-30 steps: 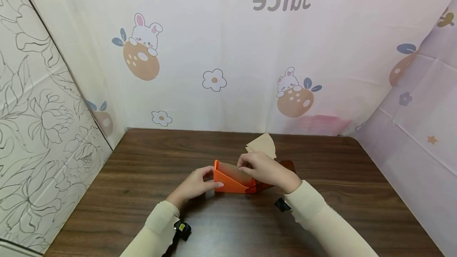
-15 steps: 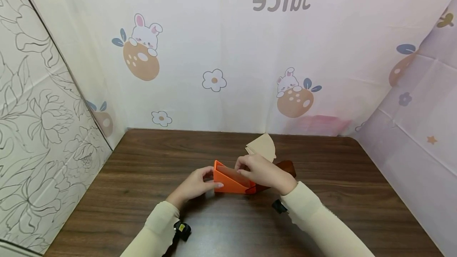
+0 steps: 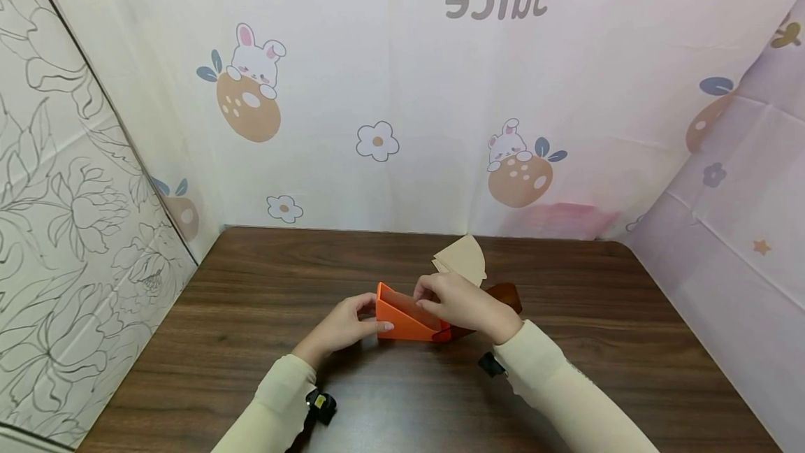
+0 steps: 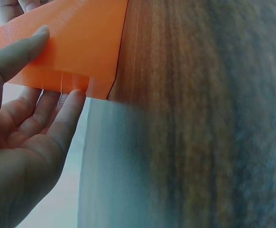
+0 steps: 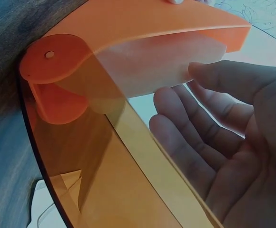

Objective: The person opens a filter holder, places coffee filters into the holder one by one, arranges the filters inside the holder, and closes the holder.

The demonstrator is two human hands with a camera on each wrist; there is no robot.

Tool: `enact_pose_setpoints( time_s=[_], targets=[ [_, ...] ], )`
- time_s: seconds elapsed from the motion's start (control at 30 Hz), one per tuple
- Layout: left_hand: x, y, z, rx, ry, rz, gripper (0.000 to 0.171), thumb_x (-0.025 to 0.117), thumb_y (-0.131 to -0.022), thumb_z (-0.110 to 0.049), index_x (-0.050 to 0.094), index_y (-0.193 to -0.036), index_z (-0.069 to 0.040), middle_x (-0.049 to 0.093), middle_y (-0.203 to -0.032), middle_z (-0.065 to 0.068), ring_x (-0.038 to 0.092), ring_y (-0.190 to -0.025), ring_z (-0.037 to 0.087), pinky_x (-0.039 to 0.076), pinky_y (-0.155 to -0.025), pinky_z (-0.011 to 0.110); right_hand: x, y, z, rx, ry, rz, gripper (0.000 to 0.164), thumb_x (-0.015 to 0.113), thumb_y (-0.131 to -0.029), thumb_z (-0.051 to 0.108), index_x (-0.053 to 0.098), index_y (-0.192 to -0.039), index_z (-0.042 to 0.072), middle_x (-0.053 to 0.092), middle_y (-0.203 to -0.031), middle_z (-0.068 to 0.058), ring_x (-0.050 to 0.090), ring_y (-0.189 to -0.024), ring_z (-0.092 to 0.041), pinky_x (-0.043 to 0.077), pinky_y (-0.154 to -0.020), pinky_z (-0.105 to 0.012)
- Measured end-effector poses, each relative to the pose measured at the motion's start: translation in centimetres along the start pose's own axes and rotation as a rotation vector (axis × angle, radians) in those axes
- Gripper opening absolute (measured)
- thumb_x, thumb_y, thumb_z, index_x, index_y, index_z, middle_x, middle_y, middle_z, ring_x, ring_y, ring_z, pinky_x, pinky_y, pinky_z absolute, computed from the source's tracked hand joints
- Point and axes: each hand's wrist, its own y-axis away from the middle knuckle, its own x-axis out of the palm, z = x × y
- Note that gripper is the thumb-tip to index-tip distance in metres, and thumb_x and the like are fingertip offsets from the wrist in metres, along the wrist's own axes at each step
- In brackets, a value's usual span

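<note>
An orange wedge-shaped filter holder [image 3: 402, 321] stands on the table near the middle of the head view, its hinged see-through brown lid [image 5: 104, 161] swung open to the right. My left hand [image 3: 339, 327] grips its tall left end, thumb on the front face and fingers behind, as the left wrist view shows. Inside the holder sits a pale paper coffee filter [image 5: 157, 66]. My right hand [image 3: 462, 303] reaches over the open top and pinches that filter's edge between thumb and fingers. The filter's lower part is hidden by the holder wall.
Behind my right hand lies a small stack of tan, fan-shaped coffee filters [image 3: 464, 257]. The dark wood table [image 3: 283, 264] ends at a printed curtain [image 3: 377, 89] at the back. Light panels flank it on both sides.
My right hand has shifted slightly left and lower, and the filter it pinches sits deeper in the holder. The left hand stays in place. Over the last half second almost nothing moves.
</note>
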Motion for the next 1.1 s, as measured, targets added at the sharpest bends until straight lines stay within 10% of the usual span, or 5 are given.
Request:
enact_pose_setpoints(
  time_s=[1.1],
  targets=[
    [0.0,0.2,-0.3,-0.011,0.000,-0.005,0.036,0.078,-0.090,-0.028,0.066,-0.120,-0.012,0.069,-0.113,-0.001,0.062,-0.106,0.019,0.049,-0.095,0.044,-2.8,1.0,-0.1,0.038,-0.003,-0.032,0.017,0.075,-0.091,0.012,0.067,-0.105,0.006,0.064,-0.088,0.005,0.059,-0.078,-0.008,0.054,-0.073,-0.027]
  ],
)
